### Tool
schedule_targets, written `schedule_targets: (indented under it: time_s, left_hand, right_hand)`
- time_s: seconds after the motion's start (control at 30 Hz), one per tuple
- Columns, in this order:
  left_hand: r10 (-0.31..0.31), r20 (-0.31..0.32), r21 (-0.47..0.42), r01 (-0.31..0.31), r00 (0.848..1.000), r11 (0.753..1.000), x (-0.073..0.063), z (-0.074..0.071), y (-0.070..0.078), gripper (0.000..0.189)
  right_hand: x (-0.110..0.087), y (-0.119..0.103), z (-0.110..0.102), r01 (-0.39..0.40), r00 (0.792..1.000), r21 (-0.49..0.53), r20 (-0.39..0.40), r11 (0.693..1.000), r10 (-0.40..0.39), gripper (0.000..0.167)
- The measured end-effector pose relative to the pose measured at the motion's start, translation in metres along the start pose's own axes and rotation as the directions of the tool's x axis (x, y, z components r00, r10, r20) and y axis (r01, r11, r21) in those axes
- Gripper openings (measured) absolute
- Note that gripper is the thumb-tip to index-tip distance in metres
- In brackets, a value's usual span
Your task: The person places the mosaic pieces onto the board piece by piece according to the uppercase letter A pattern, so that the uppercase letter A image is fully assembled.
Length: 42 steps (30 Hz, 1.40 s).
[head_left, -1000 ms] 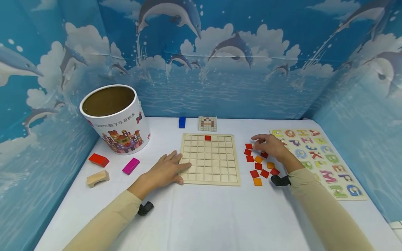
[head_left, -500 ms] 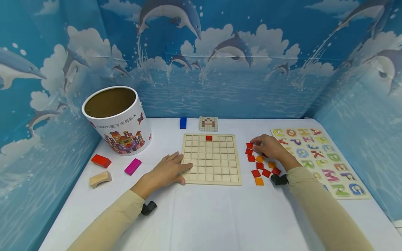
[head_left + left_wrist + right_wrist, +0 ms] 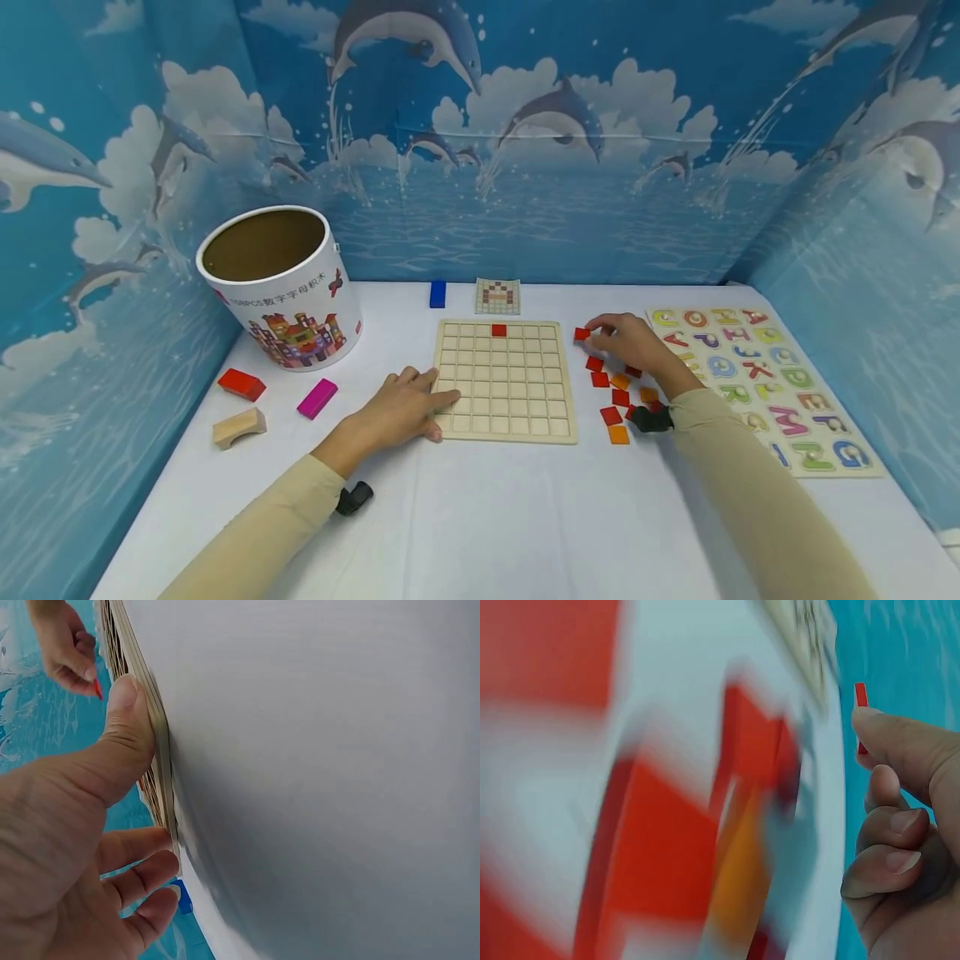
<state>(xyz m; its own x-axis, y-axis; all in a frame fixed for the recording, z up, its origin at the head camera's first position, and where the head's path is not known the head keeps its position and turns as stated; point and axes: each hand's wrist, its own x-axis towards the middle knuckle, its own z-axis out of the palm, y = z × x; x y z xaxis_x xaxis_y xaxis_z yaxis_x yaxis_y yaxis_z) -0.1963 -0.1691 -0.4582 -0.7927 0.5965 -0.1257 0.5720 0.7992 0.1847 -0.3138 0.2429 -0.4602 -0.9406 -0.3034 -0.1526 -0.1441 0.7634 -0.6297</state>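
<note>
My right hand point(image 3: 633, 343) pinches a small red square tile point(image 3: 581, 334) between thumb and fingertips, lifted at the right of the grid board. The right wrist view shows the same red tile point(image 3: 861, 695) edge-on, its other fingers curled below. Relaxed, my left hand point(image 3: 397, 408) rests at the left side of the wooden grid board point(image 3: 506, 392), thumb lying over its edge; in the left wrist view the thumb point(image 3: 131, 724) presses the board's rim point(image 3: 161, 750). One red tile point(image 3: 498, 331) sits in the board's top row.
Several loose red and orange tiles point(image 3: 620, 397) lie right of the board. Beyond them is a letter puzzle board point(image 3: 780, 400). A pattern card point(image 3: 497, 296) and blue block point(image 3: 437, 294) are behind the grid. Left stand a bucket point(image 3: 288, 308), magenta block point(image 3: 317, 398), red block point(image 3: 242, 384) and wooden arch point(image 3: 239, 428).
My right hand has picked up a red tile from the top of the loose pile and moved it slightly left and up. The left hand keeps its place on the board.
</note>
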Motion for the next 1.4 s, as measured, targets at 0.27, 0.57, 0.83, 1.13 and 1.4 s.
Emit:
schedule_targets:
  time_s: [0.27, 0.57, 0.83, 1.13, 1.4]
  left_hand:
    - [-0.005, 0.014, -0.012, 0.005, 1.000, 1.000, -0.002, 0.001, -0.001, 0.070]
    - [0.002, 0.007, -0.031, -0.002, 1.000, 1.000, 0.000, 0.000, -0.001, 0.070]
    - [-0.007, 0.011, -0.038, 0.008, 1.000, 0.999, -0.001, 0.001, -0.003, 0.070]
    - [0.008, 0.010, -0.036, -0.008, 1.000, 0.999, -0.001, 0.002, -0.003, 0.070]
    - [0.011, 0.014, -0.040, -0.011, 1.000, 0.999, -0.002, 0.002, -0.004, 0.070]
  right_hand:
    - [0.032, -0.060, 0.040, 0.112, 0.990, 0.049, 0.086, 0.993, -0.116, 0.035]
    - [0.046, -0.070, 0.059, 0.116, 0.990, 0.012, 0.080, 0.993, -0.116, 0.027]
    - [0.045, -0.073, 0.059, 0.103, 0.992, 0.016, 0.077, 0.995, -0.103, 0.028]
    - [0.043, -0.075, 0.059, 0.085, 0.993, 0.021, 0.083, 0.996, -0.086, 0.029]
    - [0.019, -0.059, 0.026, 0.070, 0.998, 0.069, 0.007, 0.995, -0.070, 0.041]
